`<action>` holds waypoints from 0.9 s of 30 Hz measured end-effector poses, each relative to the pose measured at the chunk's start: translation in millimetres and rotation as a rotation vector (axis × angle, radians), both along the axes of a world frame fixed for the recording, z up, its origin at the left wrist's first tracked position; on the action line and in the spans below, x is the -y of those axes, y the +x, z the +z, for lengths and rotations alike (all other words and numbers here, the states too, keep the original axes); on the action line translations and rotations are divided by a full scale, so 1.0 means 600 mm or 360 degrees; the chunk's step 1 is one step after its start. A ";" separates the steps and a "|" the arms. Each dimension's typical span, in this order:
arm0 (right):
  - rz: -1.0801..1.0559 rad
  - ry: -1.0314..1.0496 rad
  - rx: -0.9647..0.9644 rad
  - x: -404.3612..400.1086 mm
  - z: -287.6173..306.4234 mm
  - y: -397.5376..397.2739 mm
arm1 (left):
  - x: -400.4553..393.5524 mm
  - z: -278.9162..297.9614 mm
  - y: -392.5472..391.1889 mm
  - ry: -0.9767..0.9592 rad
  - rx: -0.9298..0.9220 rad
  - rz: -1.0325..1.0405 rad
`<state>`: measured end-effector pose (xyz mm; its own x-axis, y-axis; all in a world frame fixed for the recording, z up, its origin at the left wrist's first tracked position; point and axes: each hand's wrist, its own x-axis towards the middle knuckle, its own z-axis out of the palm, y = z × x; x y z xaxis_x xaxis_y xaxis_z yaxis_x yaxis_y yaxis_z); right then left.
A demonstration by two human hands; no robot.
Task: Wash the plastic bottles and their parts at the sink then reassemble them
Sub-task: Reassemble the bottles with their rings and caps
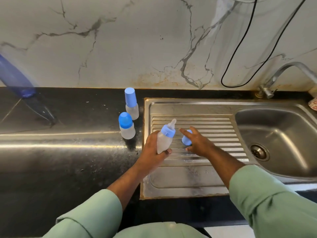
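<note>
A: Bottle (163, 141) in left grip: frosted clear, light-blue collar. Cap (186, 140) under right grip: same blue.
B: Bench (68, 160) left of grip: glossy black. Wall (137, 40): white marble, grey veins. Sleeves (274, 200): pale green.

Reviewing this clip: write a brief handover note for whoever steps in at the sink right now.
Left hand grips an uncapped bottle, nipple and ring on, tilted over the drainboard.
Right hand open over the blue cap lying on the drainboard; contact unclear.
Two capped bottles stand on the counter.
Faucet shows no water.
Whether anything is washed cannot be told; two bottles are assembled.
Left: cap the held bottle.
</note>
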<state>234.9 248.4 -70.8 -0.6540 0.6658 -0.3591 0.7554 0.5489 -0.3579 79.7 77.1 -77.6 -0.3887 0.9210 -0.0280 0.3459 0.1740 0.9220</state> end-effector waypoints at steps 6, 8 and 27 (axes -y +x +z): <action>-0.0264 0.0409 -0.0783 0.020 0.119 -0.012 | 0.013 0.007 -0.003 0.0115 0.0106 0.0185; -0.0379 0.0688 -0.1180 0.020 0.158 -0.012 | 0.012 0.010 -0.013 0.0162 0.0056 0.0262; 0.0542 0.0077 -0.0780 0.113 0.213 -0.097 | 0.020 0.027 -0.012 0.0193 -0.0144 0.0274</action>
